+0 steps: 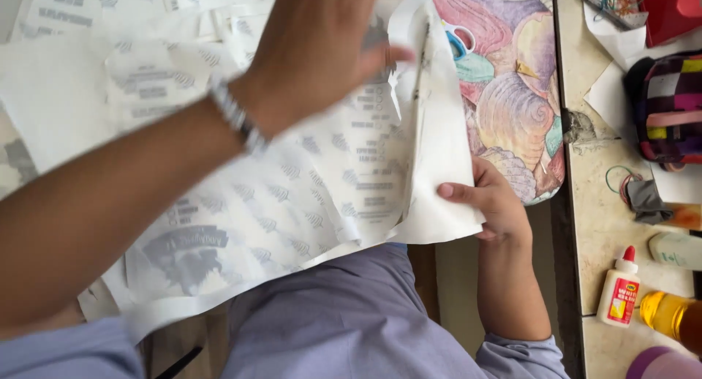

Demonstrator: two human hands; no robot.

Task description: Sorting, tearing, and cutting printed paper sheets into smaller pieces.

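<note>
White paper sheet (pixel 307 189) pinched by right hand (pixel 491 203); left hand (pixel 314 50) spread flat on it; one glue bottle (pixel 619 290) nearby.

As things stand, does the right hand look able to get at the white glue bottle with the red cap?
Probably yes. The right hand pinches the edge of the white paper sheet, and the glue bottle stands on the counter just to its right, with nothing between them; it would have to let go first.
</note>
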